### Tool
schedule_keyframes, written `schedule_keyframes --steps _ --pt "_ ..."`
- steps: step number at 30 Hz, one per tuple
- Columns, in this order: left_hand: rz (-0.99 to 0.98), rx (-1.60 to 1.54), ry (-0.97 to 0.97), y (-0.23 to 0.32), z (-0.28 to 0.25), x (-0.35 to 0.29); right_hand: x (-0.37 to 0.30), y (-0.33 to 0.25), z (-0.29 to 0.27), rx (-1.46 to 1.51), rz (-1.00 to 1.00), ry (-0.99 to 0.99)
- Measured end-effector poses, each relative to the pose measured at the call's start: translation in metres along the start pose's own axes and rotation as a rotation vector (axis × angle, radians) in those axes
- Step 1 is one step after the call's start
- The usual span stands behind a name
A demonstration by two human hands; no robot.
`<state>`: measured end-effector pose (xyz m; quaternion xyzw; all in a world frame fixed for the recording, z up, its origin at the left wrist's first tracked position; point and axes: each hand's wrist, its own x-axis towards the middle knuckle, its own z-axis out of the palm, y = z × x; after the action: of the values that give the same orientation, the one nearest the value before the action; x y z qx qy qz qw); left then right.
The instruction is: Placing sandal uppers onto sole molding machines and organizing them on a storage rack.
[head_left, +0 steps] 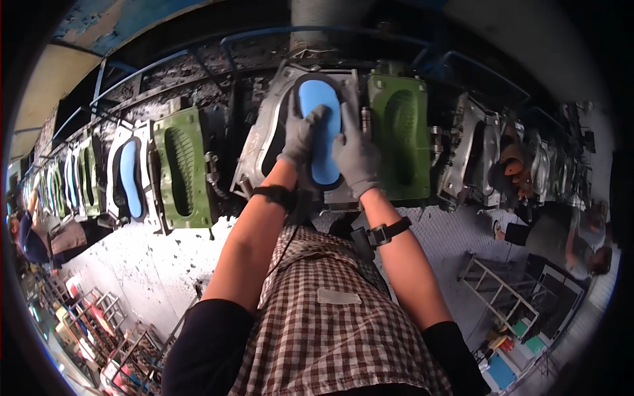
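A long blue insole-shaped piece point(321, 132) with a dark rim lies lengthwise on an opened metal mould point(281, 86). My left hand point(302, 135), in a grey glove, holds its left side, thumb across the blue face and fingers along the edge. On the lower right side, my right hand point(356, 158), also gloved in grey, grips the edge with its thumb near the blue face and fingers pointing away from me. Fingertips beneath the rim cannot be made out. Right beside it is a green mould half point(399, 135) with a ribbed, sole-shaped hollow.
Similar moulds line both sides, including a green one point(181, 165) and one with a blue piece point(131, 178) at left. Blue rails point(317, 30) run behind. Other people work at far left and far right. A metal rack point(502, 287) stands at lower right.
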<state>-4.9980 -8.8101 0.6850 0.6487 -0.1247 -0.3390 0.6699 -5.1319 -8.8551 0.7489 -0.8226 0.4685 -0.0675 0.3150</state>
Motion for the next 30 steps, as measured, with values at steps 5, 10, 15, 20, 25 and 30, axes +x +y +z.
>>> schedule_keyframes --steps 5,10,15,20,25,30 --pt "-0.104 0.134 -0.056 0.0 0.003 -0.049 -0.026 0.073 -0.003 0.255 -0.162 0.223" --pt "-0.061 0.112 -0.061 -0.017 -0.017 -0.086 -0.036 0.209 -0.134 0.13 0.217 0.709" --pt "0.394 0.44 0.16 0.017 0.09 -0.125 -0.029 0.363 -0.252 -0.055 0.717 0.903" --pt "0.281 0.314 -0.446 0.0 0.32 -0.202 -0.02 0.426 -0.269 0.162 0.498 0.6" --pt "-0.19 -0.032 -0.28 -0.109 0.497 -0.169 -0.049 0.464 -0.301 1.029 0.297 0.683" --pt "-0.228 -0.023 -0.458 -0.16 0.499 -0.121 -0.028 0.451 -0.362 1.08 0.179 0.555"
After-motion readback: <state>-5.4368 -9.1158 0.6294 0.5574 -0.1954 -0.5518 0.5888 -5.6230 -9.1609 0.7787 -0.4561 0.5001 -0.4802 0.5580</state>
